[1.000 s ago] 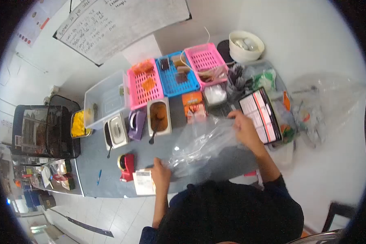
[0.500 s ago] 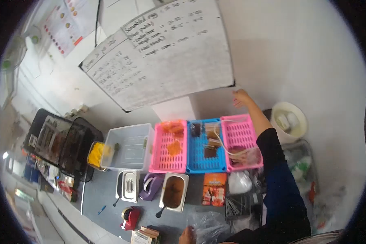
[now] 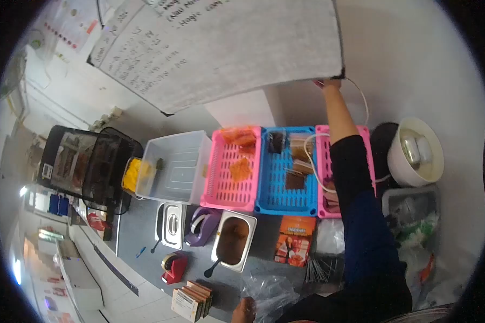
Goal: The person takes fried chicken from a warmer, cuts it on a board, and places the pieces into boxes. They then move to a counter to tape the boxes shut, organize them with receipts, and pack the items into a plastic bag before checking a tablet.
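Note:
My right hand (image 3: pixel 331 84) reaches up to the lower right corner of the whiteboard (image 3: pixel 258 59). Its fingers are partly hidden at the board's edge, and whether they hold anything I cannot tell. A thin white cable (image 3: pixel 365 100) curves down from beside this hand. At the bottom, my left hand (image 3: pixel 244 310) is closed on the edge of a crumpled clear plastic bag (image 3: pixel 269 295). Below my right arm lies a pink basket (image 3: pixel 322 211), partly covered by the sleeve, with a loop of white cable across it.
A blue basket (image 3: pixel 287 205) with packets, another pink basket (image 3: pixel 229 200) and a clear bin (image 3: pixel 175 171) line the wall. Nearer stand a steel pan (image 3: pixel 234 239) of brown sauce, tape dispensers (image 3: pixel 173 267) and an orange box (image 3: pixel 296 240). A white bucket (image 3: pixel 412 167) stands right.
My right hand has moved up from below the whiteboard corner to its edge. A cable now hangs beside it. The view has shifted. My left hand stays with the plastic bag.

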Demonstrator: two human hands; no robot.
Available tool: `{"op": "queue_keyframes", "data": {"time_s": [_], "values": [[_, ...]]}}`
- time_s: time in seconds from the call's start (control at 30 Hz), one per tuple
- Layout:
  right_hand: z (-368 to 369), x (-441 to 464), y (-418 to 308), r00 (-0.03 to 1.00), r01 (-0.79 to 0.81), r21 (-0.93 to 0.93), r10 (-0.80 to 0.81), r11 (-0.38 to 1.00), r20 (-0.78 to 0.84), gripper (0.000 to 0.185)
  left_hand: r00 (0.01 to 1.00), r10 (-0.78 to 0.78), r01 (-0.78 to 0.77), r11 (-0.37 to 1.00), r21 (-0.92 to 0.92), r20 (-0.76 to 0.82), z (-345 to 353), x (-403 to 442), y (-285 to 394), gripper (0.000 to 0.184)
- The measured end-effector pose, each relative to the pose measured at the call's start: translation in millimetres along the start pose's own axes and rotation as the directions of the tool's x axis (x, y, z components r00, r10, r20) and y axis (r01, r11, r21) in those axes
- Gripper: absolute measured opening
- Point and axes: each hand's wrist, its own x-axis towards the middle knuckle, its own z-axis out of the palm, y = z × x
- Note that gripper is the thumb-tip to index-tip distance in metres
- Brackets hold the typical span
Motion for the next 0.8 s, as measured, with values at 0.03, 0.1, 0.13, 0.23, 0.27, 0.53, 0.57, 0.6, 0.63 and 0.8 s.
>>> {"op": "queue_keyframes", "data": {"time_s": [0.03,0.1,0.13,0.23,0.27,0.53,0.57,0.6,0.63,0.8], "values": [[-10.1,11.8,11.7,0.999,-0.023,-0.070,0.026,0.997,0.030,0.037,1.000,0.008,-0.008,1.000,0.002,0.006,0.9,-3.7,-2.0,0.030],[-28.3,17.0,15.6,0.971,-0.220,0.113,0.228,0.969,-0.072,0.031,0.999,0.037,-0.037,0.999,0.004,0.013,1.6,-9.9,-6.5,0.030],[-37.3,3.6,2.7,0.962,-0.246,0.145,0.260,0.958,-0.082,0.029,0.998,0.062,-0.062,0.998,0.004,0.019,0.7,-12.3,-6.9,0.030],[-64.0,-51.7,-64.3,0.950,-0.231,0.319,0.284,0.919,-0.132,0.022,0.983,0.179,-0.178,0.984,-0.018,0.046,-6.5,-12.5,8.6,0.025],[-82.4,-67.3,-92.9,0.967,-0.161,0.386,0.224,0.908,-0.123,0.022,0.976,0.213,-0.212,0.977,-0.035,0.040,-8.1,-13.6,15.0,0.023],[-290.7,-187.3,-229.4,0.923,0.367,0.548,-0.223,0.751,-0.313,0.026,0.834,0.547,-0.550,0.835,0.020,0.078,-31.9,-17.5,13.3,0.015],[-332.0,-193.2,-229.7,0.968,0.233,0.780,-0.216,0.581,-0.128,0.026,0.817,0.564,-0.567,0.824,-0.016,0.116,-34.9,-15.0,5.7,0.016],[-322.8,-220.6,-229.1,0.962,0.268,0.825,-0.097,0.497,-0.254,0.032,0.798,0.601,-0.598,0.799,-0.061,0.046,-35.4,-12.7,-0.1,0.016],[-311.1,-259.7,-239.1,0.929,0.323,0.849,0.034,0.418,-0.370,0.039,0.773,0.634,-0.632,0.768,-0.101,-0.023,-37.2,-12.2,-5.0,0.016],[-219.7,-485.4,-146.9,0.826,0.135,-0.156,-0.024,0.978,0.563,0.028,0.960,0.222,-0.055,0.748,-0.661,0.171,-56.8,-12.2,-2.1,0.012]]}}
